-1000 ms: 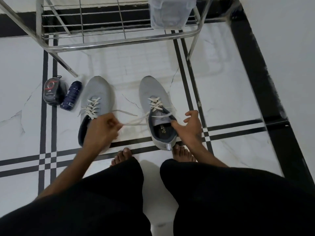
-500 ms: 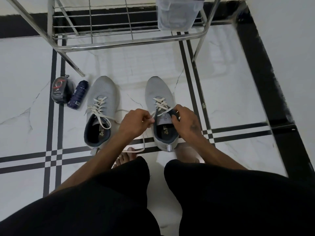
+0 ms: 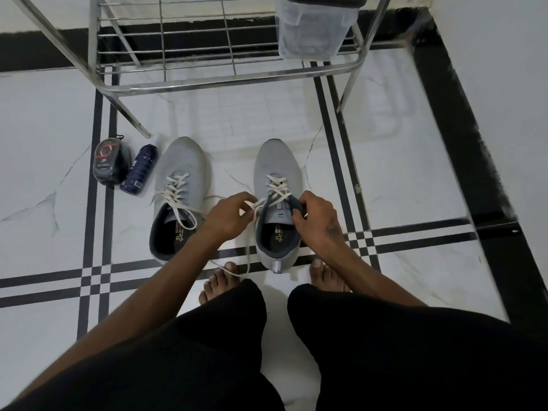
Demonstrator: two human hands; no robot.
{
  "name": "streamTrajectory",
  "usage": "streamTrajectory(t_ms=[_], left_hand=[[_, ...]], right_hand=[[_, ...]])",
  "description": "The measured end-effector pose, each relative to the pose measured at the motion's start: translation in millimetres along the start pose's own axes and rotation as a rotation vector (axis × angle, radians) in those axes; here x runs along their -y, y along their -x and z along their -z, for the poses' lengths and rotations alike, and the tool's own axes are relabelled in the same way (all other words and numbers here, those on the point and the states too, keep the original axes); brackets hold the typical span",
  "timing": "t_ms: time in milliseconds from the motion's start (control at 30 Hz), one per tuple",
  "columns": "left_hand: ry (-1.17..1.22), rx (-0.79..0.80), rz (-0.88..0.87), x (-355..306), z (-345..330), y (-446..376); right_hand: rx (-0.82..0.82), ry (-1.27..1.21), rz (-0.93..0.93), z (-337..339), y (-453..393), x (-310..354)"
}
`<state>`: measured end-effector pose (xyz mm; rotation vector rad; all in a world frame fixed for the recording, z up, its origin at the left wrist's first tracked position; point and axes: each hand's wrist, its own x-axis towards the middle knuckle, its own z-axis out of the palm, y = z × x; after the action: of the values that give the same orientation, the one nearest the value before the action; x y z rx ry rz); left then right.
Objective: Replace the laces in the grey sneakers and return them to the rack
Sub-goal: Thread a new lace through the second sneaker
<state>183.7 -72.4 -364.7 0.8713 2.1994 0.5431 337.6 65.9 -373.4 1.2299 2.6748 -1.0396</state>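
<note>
Two grey sneakers stand side by side on the white floor, toes pointing away from me. The left sneaker (image 3: 181, 185) has cream laces threaded through it, with loose ends trailing. At the right sneaker (image 3: 274, 173), my left hand (image 3: 228, 218) pinches a cream lace (image 3: 252, 232) beside the shoe's left collar; the lace loops down toward my toes. My right hand (image 3: 317, 221) grips the right sneaker's dark collar at its right side. The metal rack (image 3: 225, 81) stands behind the shoes.
A black shoe-polish sponge case (image 3: 109, 164) and a dark blue spray can (image 3: 138, 170) lie left of the sneakers. A clear plastic box (image 3: 314, 28) sits on the rack's right end. My bare feet (image 3: 219, 283) are just behind the shoes. A white wall rises at the right.
My left hand moved right from beside the left sneaker to the right sneaker, carrying the lace. My right hand shifted forward onto the right sneaker's collar. The camera moved closer.
</note>
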Motion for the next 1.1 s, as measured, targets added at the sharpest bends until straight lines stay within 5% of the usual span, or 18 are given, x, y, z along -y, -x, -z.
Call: streamTrajectory(t_ms=[200, 333, 400, 500, 600, 733, 867, 967, 1100], left_hand=[[0.015, 0.074, 0.059, 0.1, 25.1, -5.5], [0.106, -0.143, 0.1, -13.6, 48.1, 2.4], [0.371, -0.27, 0.132, -30.0, 59.1, 4.5], [0.876, -0.206, 0.13, -59.1, 74.8, 3.3], [1.163, -0.101, 0.104, -78.4, 82.8, 2.7], [1.236, -0.135, 0.13, -69.9, 84.6, 3.4], [1.036, -0.237, 0.168, -41.1, 82.5, 6.2], [0.711, -0.221, 0.177, -20.5, 74.0, 13.2], [-0.35, -0.168, 0.053, -15.2, 49.9, 19.3]], right_hand=[[0.037, -0.009, -0.025, 10.1, -3.0, -0.4], [-0.089, -0.06, 0.131, 24.0, 2.4, 23.1], [0.057, -0.286, 0.141, 31.4, -0.2, 42.8], [0.424, -0.482, 0.12, 35.5, -2.1, 75.5], [0.49, -0.543, 0.175, 32.9, -1.9, 92.1], [0.476, -0.644, 0.156, 41.8, 0.2, 82.1], [0.469, -0.666, 0.121, 61.4, 2.1, 49.5], [0.291, -0.355, 0.151, 68.4, -1.3, 27.3], [0.161, -0.231, 0.102, 59.6, -3.3, 25.0]])
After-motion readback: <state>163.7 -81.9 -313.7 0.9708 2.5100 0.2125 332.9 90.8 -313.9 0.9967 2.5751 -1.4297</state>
